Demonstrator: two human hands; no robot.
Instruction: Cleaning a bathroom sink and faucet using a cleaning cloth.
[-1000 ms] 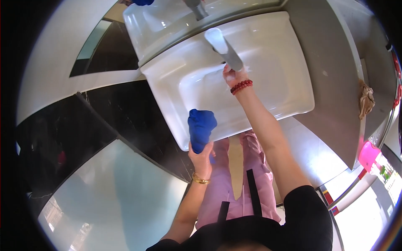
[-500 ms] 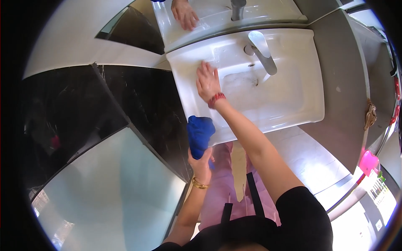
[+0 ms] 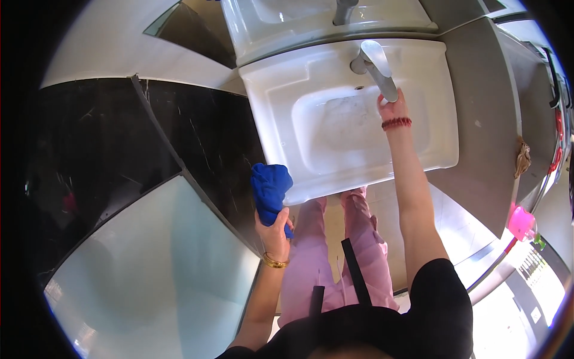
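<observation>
A bunched blue cloth [image 3: 271,188] stands up out of my left hand [image 3: 274,234], whose fingers are closed round its lower end. It is just off the left front corner of the white sink [image 3: 335,186]. My right hand [image 3: 394,109], with a red band at the wrist, is inside the basin under the spout of the chrome tap [image 3: 380,73]. Thumb and fingers show apart on either side of the spout; the tap covers part of them. Nothing shows in that hand. Shallow, frothy-looking water [image 3: 344,125] lies in the basin.
A mirror [image 3: 287,21] rises behind the sink. On the left are black marble-like panels [image 3: 209,131] and a pale glass panel [image 3: 149,251]. A grey cabinet side [image 3: 478,119] flanks the right, with a brown rag [image 3: 522,158] and a pink container [image 3: 522,223] beyond.
My right hand has gone from the left side of the basin across to under the tap. My left hand, still holding the blue cloth, has shifted slightly left.
</observation>
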